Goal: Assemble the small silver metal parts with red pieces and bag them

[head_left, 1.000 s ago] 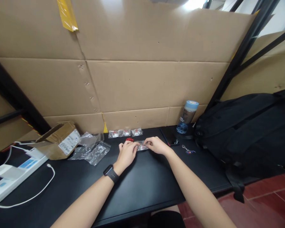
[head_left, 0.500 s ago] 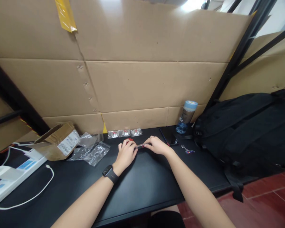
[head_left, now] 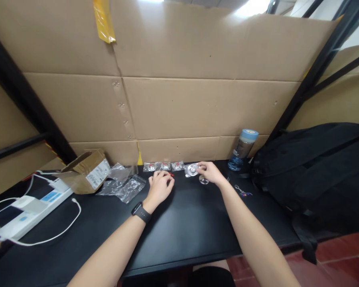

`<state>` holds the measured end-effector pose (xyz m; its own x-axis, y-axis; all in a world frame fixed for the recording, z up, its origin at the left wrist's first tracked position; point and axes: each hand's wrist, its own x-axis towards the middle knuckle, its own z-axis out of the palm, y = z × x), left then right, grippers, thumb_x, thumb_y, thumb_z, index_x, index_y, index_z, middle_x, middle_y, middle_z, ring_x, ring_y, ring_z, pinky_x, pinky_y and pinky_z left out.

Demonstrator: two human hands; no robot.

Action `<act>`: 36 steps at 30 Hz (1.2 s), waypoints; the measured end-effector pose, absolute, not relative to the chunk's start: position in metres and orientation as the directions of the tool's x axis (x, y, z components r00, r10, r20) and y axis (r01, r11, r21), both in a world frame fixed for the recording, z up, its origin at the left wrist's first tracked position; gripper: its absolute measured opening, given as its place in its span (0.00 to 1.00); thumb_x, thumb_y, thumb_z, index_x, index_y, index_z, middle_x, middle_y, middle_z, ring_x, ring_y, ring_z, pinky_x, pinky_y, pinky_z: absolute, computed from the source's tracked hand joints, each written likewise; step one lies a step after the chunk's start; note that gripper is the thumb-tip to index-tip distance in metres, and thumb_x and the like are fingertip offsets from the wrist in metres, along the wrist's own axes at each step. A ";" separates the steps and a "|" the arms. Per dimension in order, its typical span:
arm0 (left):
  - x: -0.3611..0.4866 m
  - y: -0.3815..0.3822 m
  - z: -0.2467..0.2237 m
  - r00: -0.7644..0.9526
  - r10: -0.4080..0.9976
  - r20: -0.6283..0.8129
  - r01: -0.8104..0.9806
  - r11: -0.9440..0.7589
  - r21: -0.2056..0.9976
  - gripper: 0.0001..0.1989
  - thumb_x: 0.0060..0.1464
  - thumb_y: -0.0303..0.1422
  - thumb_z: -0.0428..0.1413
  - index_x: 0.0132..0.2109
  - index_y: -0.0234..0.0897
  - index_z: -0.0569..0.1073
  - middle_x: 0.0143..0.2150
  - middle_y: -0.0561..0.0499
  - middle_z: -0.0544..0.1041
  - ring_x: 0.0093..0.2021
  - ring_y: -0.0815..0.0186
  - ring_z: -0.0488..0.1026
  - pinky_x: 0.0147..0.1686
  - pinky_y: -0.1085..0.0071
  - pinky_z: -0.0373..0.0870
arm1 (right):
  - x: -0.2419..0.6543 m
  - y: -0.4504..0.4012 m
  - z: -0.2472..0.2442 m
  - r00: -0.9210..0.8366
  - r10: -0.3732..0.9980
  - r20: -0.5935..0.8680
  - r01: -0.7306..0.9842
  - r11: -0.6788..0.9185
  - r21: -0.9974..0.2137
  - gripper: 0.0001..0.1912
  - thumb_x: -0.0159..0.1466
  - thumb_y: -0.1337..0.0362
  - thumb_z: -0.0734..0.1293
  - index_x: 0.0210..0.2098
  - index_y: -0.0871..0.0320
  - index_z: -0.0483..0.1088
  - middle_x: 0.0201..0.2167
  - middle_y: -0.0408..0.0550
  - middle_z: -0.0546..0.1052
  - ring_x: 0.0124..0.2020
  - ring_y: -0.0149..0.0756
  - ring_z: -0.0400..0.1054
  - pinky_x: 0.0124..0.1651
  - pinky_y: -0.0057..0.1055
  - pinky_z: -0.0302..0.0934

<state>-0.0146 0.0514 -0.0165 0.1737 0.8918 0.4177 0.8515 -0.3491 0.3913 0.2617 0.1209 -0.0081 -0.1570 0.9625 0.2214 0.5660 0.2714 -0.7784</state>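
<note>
My right hand (head_left: 211, 173) pinches the edge of a small clear plastic packet (head_left: 192, 170) with a round, shiny piece inside. Just below that hand lies a round, shiny metallic-looking piece (head_left: 204, 180) on the black table. My left hand (head_left: 161, 186), with a dark watch on its wrist, is curled down over the tabletop. A bit of something red (head_left: 171, 174) shows beyond its fingers; the rest is hidden under the hand. Along the back stand similar packets in a row: a left packet (head_left: 150, 167), a middle packet (head_left: 165, 166) and a right packet (head_left: 177, 166).
Left of my hands lie crumpled clear bags (head_left: 127, 187), an opened cardboard box (head_left: 88, 171) and a white power strip (head_left: 36, 213) with cables. To the right are a keychain (head_left: 242, 191), a blue-lidded bottle (head_left: 243, 149) and a black backpack (head_left: 314, 171). Cardboard panels (head_left: 197, 107) rise behind.
My right hand has moved away from my left, and a packet with a round piece now shows in it. The strip between both hands no longer shows. The view has shifted slightly left.
</note>
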 end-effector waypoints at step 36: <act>-0.017 0.054 -0.010 0.206 0.827 0.524 0.810 -0.445 0.383 0.10 0.68 0.33 0.47 0.42 0.43 0.74 0.45 0.49 0.79 0.53 0.58 0.68 0.49 0.59 0.53 | 0.296 0.088 0.001 -0.292 0.944 0.154 0.775 0.328 -0.540 0.19 0.53 0.68 0.75 0.45 0.55 0.78 0.41 0.48 0.81 0.40 0.41 0.75 0.48 0.34 0.65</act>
<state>-0.0166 0.0543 -0.0096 0.2060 0.8265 0.5238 0.8098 -0.4446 0.3830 0.2962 0.0883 0.0012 -0.2921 0.9439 0.1539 0.7755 0.3279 -0.5395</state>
